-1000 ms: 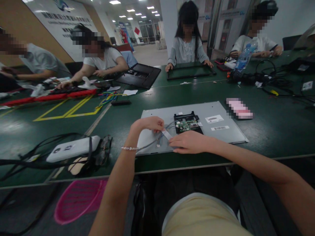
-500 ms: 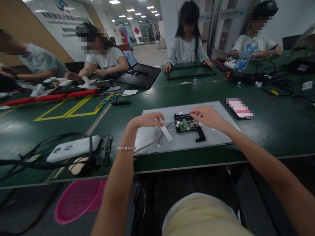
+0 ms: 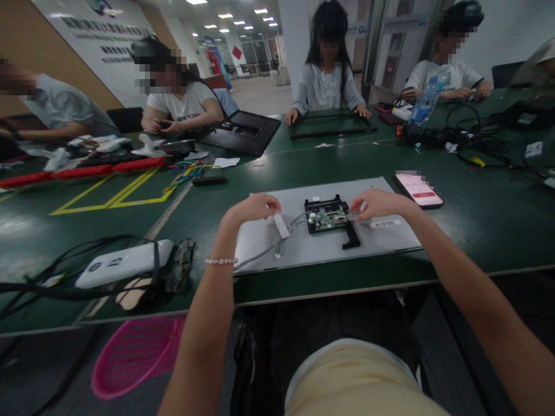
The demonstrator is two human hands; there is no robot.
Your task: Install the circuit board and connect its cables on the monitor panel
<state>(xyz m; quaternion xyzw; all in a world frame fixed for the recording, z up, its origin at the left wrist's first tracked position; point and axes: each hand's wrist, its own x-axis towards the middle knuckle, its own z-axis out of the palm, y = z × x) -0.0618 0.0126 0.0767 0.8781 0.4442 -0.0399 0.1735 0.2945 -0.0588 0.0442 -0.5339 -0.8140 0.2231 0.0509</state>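
Note:
A flat grey metal panel (image 3: 299,260), like the back of a screen, lies on the table in front of me. On its middle sits a black bracket (image 3: 351,237) around a green circuit board (image 3: 323,221), with grey cables (image 3: 260,254) running off to the left. My left hand (image 3: 256,208) pinches the upper end of a white strip (image 3: 281,225), which slants down over the cables. Beside the board's right edge, my right hand (image 3: 377,205) has thumb and forefinger closed at a small pale, see-through piece that is too faint to name.
A phone (image 3: 418,190) lies right of the panel. On the left are a white power bank (image 3: 125,263), black cables and glasses (image 3: 180,266). A pink basket (image 3: 134,358) stands below the edge. Across the table, a person's hands rest on a black frame (image 3: 332,134).
My right hand has moved right and slightly down, from the bracket's top to beside the board. My left hand has shifted slightly left; the white strip's upper end is raised with it.

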